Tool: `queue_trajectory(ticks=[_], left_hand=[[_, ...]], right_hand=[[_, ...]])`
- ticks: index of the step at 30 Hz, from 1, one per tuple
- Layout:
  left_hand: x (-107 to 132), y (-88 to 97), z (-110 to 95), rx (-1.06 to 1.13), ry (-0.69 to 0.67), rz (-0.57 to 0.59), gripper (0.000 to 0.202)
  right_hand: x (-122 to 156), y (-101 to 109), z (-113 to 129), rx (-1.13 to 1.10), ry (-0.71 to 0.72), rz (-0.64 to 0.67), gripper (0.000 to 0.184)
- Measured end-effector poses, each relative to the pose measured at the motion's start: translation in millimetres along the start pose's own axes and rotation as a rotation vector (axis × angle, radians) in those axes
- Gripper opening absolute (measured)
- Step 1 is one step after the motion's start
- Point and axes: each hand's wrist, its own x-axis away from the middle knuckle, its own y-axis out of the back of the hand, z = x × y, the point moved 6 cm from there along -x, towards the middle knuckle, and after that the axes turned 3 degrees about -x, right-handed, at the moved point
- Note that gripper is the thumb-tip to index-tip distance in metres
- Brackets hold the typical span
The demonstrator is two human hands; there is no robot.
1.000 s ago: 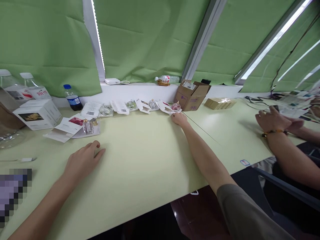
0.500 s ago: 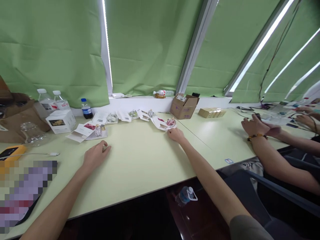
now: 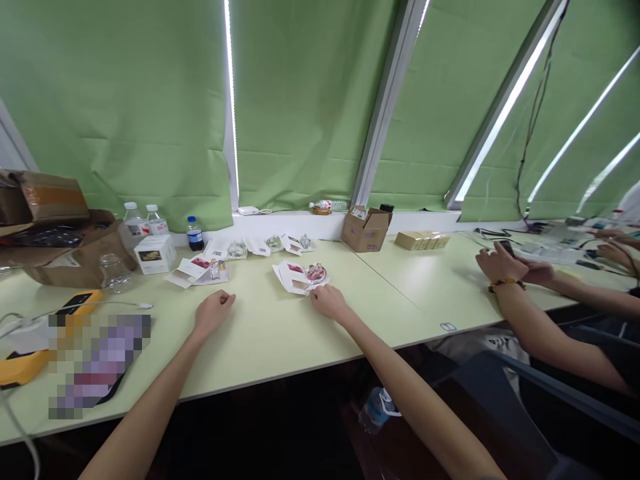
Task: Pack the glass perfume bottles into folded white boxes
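Note:
My right hand (image 3: pixel 327 301) is stretched forward over the pale green table (image 3: pixel 270 340), its fingers pinched on the near edge of an unfolded white card (image 3: pixel 290 277). A small round pink perfume bottle (image 3: pixel 316 272) sits on that card. My left hand (image 3: pixel 213 312) rests on the table to the left, curled into a loose fist with nothing visible in it. Just beyond it lies another unfolded card (image 3: pixel 193 270) with small clear bottles (image 3: pixel 216 269).
More cards and little bottles (image 3: pixel 273 243) line the back edge below the sill. An open cardboard box (image 3: pixel 365 230), gold boxes (image 3: pixel 423 240), a white box (image 3: pixel 155 253), drink bottles (image 3: pixel 137 220) and brown bags (image 3: pixel 65 253) stand around. Another person's hands (image 3: pixel 503 265) rest at right.
My right hand has dragged the card with the pink bottle from the back edge toward me. The left hand's fingers have curled in. The view has pulled back and up.

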Motion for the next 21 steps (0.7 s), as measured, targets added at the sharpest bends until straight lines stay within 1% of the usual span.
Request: queue_trajectory(ticks=[4, 8, 11, 14, 16, 18, 20, 21], left_hand=[[9.5, -8.3, -10.5, 0.104, 0.008, 0.004, 0.04], [17.6, -17.4, -24.0, 0.243, -0.027, 0.019, 0.049], [19.9, -21.1, -24.4, 0.279, -0.038, -0.012, 0.049], [18.7, -24.0, -18.5, 0.32, -0.065, -0.037, 0.043], [17.1, -25.0, -13.9, 0.357, -0.083, -0.045, 0.038], [16.3, -24.3, -10.6, 0.391, -0.098, -0.056, 0.034], [16.8, -22.7, -9.5, 0.412, -0.106, -0.062, 0.032], [17.7, -21.9, -9.8, 0.418, -0.109, -0.059, 0.031]], right_hand=[[22.8, 0.2, 35.7, -0.009, 0.075, -0.019, 0.035], [44.1, -0.7, 67.1, -0.005, 0.131, -0.044, 0.034], [58.6, -1.1, 88.6, -0.001, 0.178, -0.078, 0.034], [70.7, -0.5, 104.8, -0.013, 0.211, -0.109, 0.035], [75.8, 0.3, 110.6, -0.038, 0.233, -0.107, 0.034], [76.5, 1.3, 109.6, -0.088, 0.24, -0.094, 0.033], [71.9, 3.2, 99.7, -0.17, 0.205, -0.108, 0.032], [67.6, 4.5, 91.1, -0.224, 0.162, -0.135, 0.032]])
